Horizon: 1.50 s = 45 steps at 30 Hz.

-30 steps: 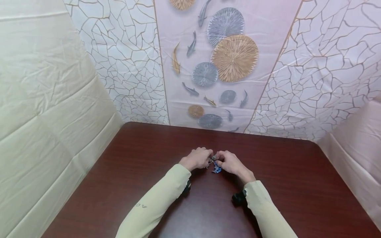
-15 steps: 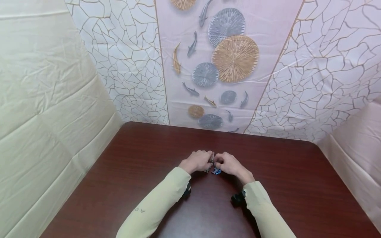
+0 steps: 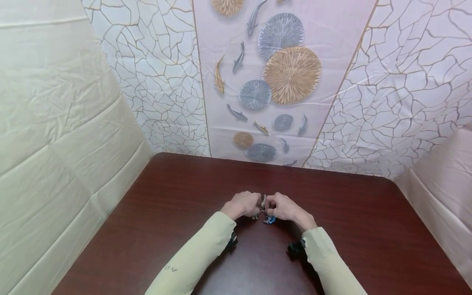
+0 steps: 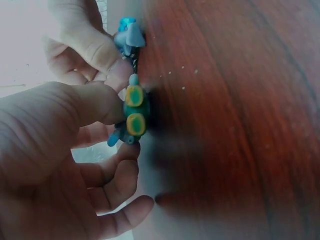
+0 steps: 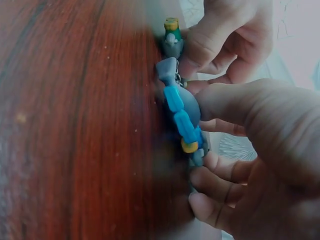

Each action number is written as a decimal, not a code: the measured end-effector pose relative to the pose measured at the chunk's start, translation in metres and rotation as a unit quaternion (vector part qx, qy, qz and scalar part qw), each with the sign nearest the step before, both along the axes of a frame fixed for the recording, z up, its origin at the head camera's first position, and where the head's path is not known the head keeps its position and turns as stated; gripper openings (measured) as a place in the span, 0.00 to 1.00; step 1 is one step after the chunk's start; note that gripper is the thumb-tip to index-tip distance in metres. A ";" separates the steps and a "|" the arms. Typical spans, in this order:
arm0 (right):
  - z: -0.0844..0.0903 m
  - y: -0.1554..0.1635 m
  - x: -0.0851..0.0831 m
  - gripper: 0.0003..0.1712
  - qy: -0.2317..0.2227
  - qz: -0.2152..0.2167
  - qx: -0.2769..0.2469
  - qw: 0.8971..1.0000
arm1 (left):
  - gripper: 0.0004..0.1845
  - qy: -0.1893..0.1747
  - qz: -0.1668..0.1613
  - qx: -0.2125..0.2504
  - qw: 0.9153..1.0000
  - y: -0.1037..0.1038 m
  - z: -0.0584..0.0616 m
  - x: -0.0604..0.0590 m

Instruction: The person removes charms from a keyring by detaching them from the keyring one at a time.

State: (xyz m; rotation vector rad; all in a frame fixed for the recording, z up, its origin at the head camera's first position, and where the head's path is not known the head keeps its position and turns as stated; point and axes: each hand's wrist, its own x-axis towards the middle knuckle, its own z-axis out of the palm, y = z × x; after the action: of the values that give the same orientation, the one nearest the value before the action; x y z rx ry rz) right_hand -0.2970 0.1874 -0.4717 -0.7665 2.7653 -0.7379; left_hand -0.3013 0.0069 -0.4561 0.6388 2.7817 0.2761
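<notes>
From the head view, both hands meet over the middle of the dark wooden table (image 3: 332,229): the left hand (image 3: 241,205) and right hand (image 3: 282,206) pinch small linked toy charms (image 3: 266,213) between them.

At the left wrist, thumb and fingers pinch a green charm with yellow spots (image 4: 135,112).

At the right wrist, fingers curl round a grey-and-blue charm (image 5: 182,117) joined by a short metal link. Best to keep both pinches close to that link and work it gently, I'd say.

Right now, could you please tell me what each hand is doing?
Left hand: closed, pinching the green and yellow toy piece.
Right hand: closed, holding the grey and blue toy piece.
</notes>
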 end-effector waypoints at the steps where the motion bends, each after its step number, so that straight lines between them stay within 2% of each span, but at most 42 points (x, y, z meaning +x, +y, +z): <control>1: 0.001 0.000 0.001 0.07 -0.001 0.001 0.004 1.000 | 0.06 -0.002 -0.002 -0.004 1.000 0.000 0.000 0.000; 8: 0.004 -0.005 0.007 0.12 -0.010 -0.001 0.033 0.999 | 0.07 -0.014 -0.019 -0.017 1.000 -0.002 0.003 0.004; 13: 0.002 -0.008 0.012 0.09 0.008 -0.018 0.036 0.999 | 0.09 -0.004 -0.024 -0.020 1.000 -0.002 0.006 0.005; 17: 0.001 -0.011 0.016 0.09 0.005 -0.037 0.023 0.999 | 0.11 -0.003 -0.022 -0.038 0.999 0.001 0.008 0.006; 21: 0.001 -0.013 0.017 0.07 -0.003 -0.040 0.023 0.999 | 0.12 0.008 -0.040 -0.046 0.998 0.002 0.006 0.006; 24: -0.001 -0.013 0.017 0.05 -0.013 -0.044 0.023 0.999 | 0.15 0.019 -0.066 -0.012 0.998 -0.001 0.001 0.005; 27: -0.003 -0.011 0.016 0.03 -0.019 -0.052 0.017 0.998 | 0.12 0.024 -0.083 0.041 0.995 -0.006 -0.005 0.003; 32: -0.005 -0.006 0.016 0.06 -0.009 -0.051 -0.016 0.999 | 0.08 0.010 -0.074 0.121 0.990 -0.011 -0.011 0.002; 36: -0.004 -0.002 0.017 0.05 0.004 -0.049 -0.050 0.998 | 0.06 0.007 -0.071 0.180 0.981 -0.014 -0.011 0.003; 40: -0.003 -0.001 0.018 0.05 0.007 -0.061 -0.064 0.996 | 0.02 0.029 -0.071 0.208 0.975 -0.017 -0.010 0.004; 45: -0.002 -0.002 0.019 0.06 0.015 -0.073 -0.071 0.995 | 0.03 0.054 -0.047 0.204 0.976 -0.020 -0.008 0.005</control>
State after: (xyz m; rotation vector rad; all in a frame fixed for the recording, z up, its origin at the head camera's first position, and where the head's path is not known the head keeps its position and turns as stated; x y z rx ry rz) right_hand -0.2784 0.1852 -0.4738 -0.6070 2.8438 -0.9661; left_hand -0.2963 -0.0128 -0.4640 0.8992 2.8050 0.8283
